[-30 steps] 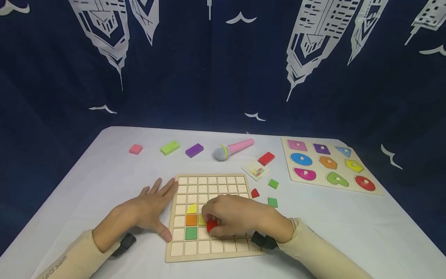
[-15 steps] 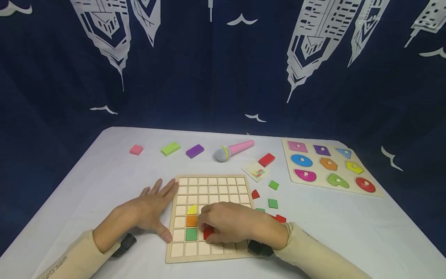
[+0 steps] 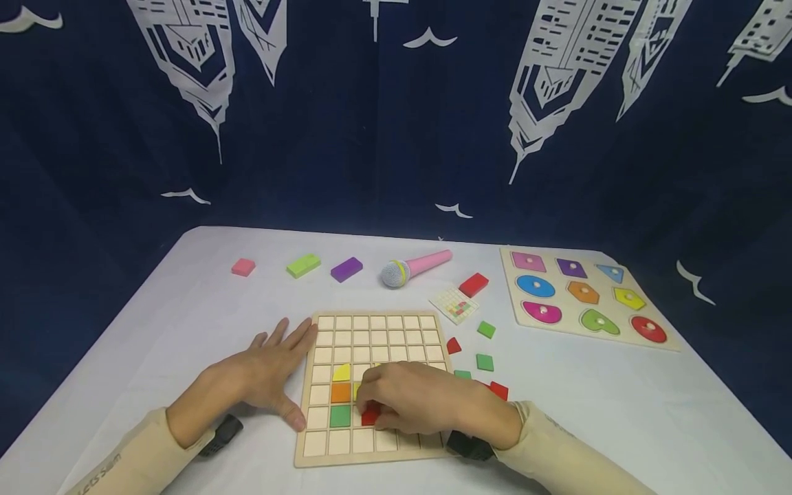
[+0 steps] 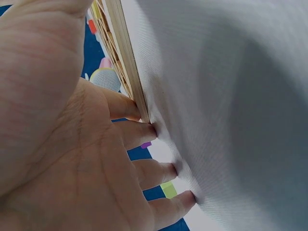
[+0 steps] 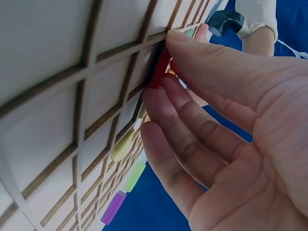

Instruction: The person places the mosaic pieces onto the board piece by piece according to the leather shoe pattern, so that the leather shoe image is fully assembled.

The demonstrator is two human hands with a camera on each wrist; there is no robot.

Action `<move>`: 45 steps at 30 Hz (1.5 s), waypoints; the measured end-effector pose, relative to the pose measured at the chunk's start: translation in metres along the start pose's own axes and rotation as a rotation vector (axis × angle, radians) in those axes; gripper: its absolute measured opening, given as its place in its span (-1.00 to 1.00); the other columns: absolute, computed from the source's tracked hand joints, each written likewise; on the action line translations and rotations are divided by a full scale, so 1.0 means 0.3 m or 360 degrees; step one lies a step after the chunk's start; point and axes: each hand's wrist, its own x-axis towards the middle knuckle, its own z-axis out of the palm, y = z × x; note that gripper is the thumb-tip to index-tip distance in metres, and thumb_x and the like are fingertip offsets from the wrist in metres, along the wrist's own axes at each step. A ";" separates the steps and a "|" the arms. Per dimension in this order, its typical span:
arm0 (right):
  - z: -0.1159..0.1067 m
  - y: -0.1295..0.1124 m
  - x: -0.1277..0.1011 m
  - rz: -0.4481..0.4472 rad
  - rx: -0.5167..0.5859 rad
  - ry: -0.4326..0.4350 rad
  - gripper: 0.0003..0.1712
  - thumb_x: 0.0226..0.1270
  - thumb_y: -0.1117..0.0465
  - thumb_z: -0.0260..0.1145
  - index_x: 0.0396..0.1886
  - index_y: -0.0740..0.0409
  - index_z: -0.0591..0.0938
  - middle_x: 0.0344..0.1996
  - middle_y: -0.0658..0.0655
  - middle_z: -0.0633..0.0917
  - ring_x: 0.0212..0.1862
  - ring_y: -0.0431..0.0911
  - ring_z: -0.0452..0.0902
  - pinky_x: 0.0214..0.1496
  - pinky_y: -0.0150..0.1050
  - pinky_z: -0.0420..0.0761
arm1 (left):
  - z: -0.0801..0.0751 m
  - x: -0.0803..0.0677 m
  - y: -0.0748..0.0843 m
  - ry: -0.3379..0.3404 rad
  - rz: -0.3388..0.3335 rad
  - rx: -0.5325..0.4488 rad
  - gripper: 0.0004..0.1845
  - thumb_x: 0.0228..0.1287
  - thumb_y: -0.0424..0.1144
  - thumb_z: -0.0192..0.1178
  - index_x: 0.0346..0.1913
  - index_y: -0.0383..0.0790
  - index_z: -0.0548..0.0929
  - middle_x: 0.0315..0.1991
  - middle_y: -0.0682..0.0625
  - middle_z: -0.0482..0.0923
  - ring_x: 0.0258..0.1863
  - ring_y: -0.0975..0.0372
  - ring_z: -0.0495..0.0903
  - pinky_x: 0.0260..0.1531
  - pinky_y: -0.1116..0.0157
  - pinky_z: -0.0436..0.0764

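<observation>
A wooden grid board (image 3: 314,443) lies on the white table. Spread along its left edge, my left hand (image 3: 262,371) touches the frame with fingers fairly straight; in the left wrist view its fingertips meet the cloth and the board's side. Over the middle of the grid my right hand (image 3: 421,399) pinches a red tile (image 5: 161,67) between thumb and fingers, tilted against a cell. That cell is one column right of a green tile (image 3: 339,416). Above the green one sit an orange tile (image 3: 340,392) and a yellow tile (image 3: 342,372). Another yellow piece is partly hidden by my right fingers.
Loose green tiles (image 3: 485,362) and red pieces (image 3: 454,345) lie right of the board, near a pattern card (image 3: 454,304). Behind are a toy microphone (image 3: 416,267) and coloured blocks (image 3: 346,269). A shape puzzle (image 3: 583,291) is at the right.
My right hand has brought the red tile slightly nearer and left, down to the cell beside the green tile, then its fingers shifted a little right. The left hand has stayed put.
</observation>
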 end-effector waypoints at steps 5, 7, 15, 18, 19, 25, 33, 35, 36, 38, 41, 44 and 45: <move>0.001 0.006 0.005 -0.0047 -0.0024 0.0009 -0.84 0.26 0.17 0.48 -0.18 -0.10 0.71 -0.26 -0.21 0.62 -0.25 -0.36 0.44 -0.15 -0.60 0.47 | -0.002 0.002 0.000 0.0002 0.0004 0.0001 0.61 -0.47 0.40 0.54 0.59 -0.36 -0.11 0.62 -0.29 -0.23 0.55 -0.35 -0.27 0.42 -0.39 -0.09; 0.001 0.009 0.008 -0.0062 -0.0024 0.0012 -0.83 0.25 0.17 0.48 -0.18 -0.10 0.71 -0.26 -0.20 0.62 -0.25 -0.36 0.44 -0.14 -0.60 0.47 | -0.002 0.003 -0.001 0.0012 0.0016 0.0004 0.61 -0.47 0.39 0.54 0.59 -0.37 -0.11 0.62 -0.30 -0.23 0.54 -0.37 -0.27 0.41 -0.40 -0.09; 0.008 0.011 0.017 -0.0054 0.0035 0.0016 -0.85 0.29 0.15 0.45 -0.16 -0.12 0.70 -0.23 -0.19 0.59 -0.24 -0.36 0.43 -0.15 -0.60 0.46 | 0.001 0.006 -0.002 -0.0001 0.0002 -0.0001 0.60 -0.48 0.39 0.54 0.59 -0.36 -0.10 0.62 -0.29 -0.23 0.55 -0.36 -0.26 0.41 -0.40 -0.09; 0.013 0.010 0.024 -0.0050 0.0044 0.0013 -0.86 0.29 0.13 0.45 -0.18 -0.13 0.68 -0.25 -0.19 0.57 -0.25 -0.36 0.42 -0.20 -0.60 0.44 | 0.003 0.004 -0.005 -0.0009 -0.0002 -0.0007 0.60 -0.47 0.40 0.54 0.59 -0.36 -0.10 0.62 -0.29 -0.23 0.55 -0.36 -0.27 0.42 -0.39 -0.09; 0.013 0.010 0.026 -0.0050 0.0041 0.0012 -0.86 0.29 0.13 0.45 -0.19 -0.14 0.68 -0.26 -0.19 0.57 -0.26 -0.36 0.42 -0.21 -0.59 0.44 | 0.003 0.003 -0.005 -0.0008 0.0003 -0.0007 0.60 -0.47 0.39 0.54 0.59 -0.36 -0.10 0.62 -0.30 -0.23 0.55 -0.36 -0.27 0.41 -0.40 -0.09; 0.008 0.008 0.030 -0.0040 0.0030 -0.0001 -0.86 0.30 0.11 0.45 -0.18 -0.14 0.68 -0.27 -0.20 0.56 -0.27 -0.36 0.42 -0.22 -0.59 0.44 | 0.001 -0.002 -0.006 0.0000 0.0019 0.0001 0.60 -0.45 0.37 0.55 0.59 -0.37 -0.11 0.62 -0.31 -0.24 0.54 -0.38 -0.28 0.40 -0.41 -0.09; 0.003 0.039 -0.052 -0.0038 0.0037 0.0046 -0.79 0.36 0.05 0.39 -0.04 -0.09 0.71 -0.16 -0.20 0.64 -0.18 -0.38 0.45 -0.06 -0.55 0.52 | 0.000 0.005 -0.003 -0.0005 0.0007 0.0017 0.60 -0.46 0.38 0.55 0.59 -0.37 -0.11 0.62 -0.30 -0.23 0.55 -0.36 -0.27 0.42 -0.39 -0.08; 0.003 0.062 -0.084 0.0003 0.0084 0.0056 -0.78 0.37 0.03 0.38 -0.04 -0.08 0.71 -0.15 -0.20 0.65 -0.16 -0.37 0.47 -0.04 -0.52 0.54 | -0.002 0.007 -0.001 -0.0009 -0.0002 0.0017 0.61 -0.47 0.38 0.55 0.59 -0.37 -0.11 0.62 -0.29 -0.22 0.55 -0.35 -0.27 0.43 -0.38 -0.08; 0.003 0.075 -0.100 0.0033 0.0110 0.0067 -0.77 0.37 0.03 0.38 -0.03 -0.07 0.71 -0.14 -0.20 0.65 -0.16 -0.36 0.48 -0.03 -0.50 0.56 | -0.003 0.008 -0.001 -0.0011 -0.0008 0.0013 0.61 -0.47 0.38 0.55 0.59 -0.36 -0.11 0.62 -0.28 -0.22 0.56 -0.34 -0.27 0.43 -0.37 -0.08; 0.000 0.103 -0.135 0.0118 0.0158 0.0083 -0.76 0.36 0.03 0.38 -0.02 -0.08 0.71 -0.13 -0.20 0.66 -0.13 -0.34 0.50 0.00 -0.46 0.58 | -0.004 0.010 -0.002 -0.0008 -0.0009 0.0011 0.61 -0.49 0.38 0.56 0.59 -0.36 -0.11 0.62 -0.28 -0.23 0.55 -0.35 -0.27 0.43 -0.37 -0.08; -0.004 0.143 -0.186 0.0253 0.0204 0.0101 -0.76 0.34 0.04 0.41 -0.03 -0.08 0.71 -0.13 -0.21 0.65 -0.12 -0.33 0.52 0.02 -0.39 0.60 | -0.003 0.010 -0.002 -0.0005 -0.0009 0.0005 0.62 -0.49 0.37 0.56 0.59 -0.35 -0.11 0.62 -0.29 -0.23 0.55 -0.35 -0.27 0.43 -0.37 -0.08; -0.010 0.178 -0.235 0.0366 0.0232 0.0121 -0.75 0.31 0.06 0.43 -0.04 -0.08 0.71 -0.15 -0.23 0.65 -0.13 -0.34 0.52 0.05 -0.33 0.62 | 0.000 0.007 -0.001 -0.0005 -0.0003 -0.0003 0.62 -0.49 0.37 0.56 0.59 -0.36 -0.11 0.62 -0.29 -0.23 0.55 -0.36 -0.27 0.42 -0.38 -0.08; -0.011 0.188 -0.250 0.0394 0.0235 0.0129 -0.75 0.30 0.07 0.44 -0.04 -0.09 0.71 -0.15 -0.23 0.65 -0.13 -0.34 0.53 0.05 -0.32 0.62 | 0.000 0.007 -0.002 -0.0007 -0.0008 -0.0005 0.62 -0.49 0.38 0.56 0.59 -0.36 -0.11 0.62 -0.29 -0.23 0.55 -0.35 -0.27 0.43 -0.38 -0.08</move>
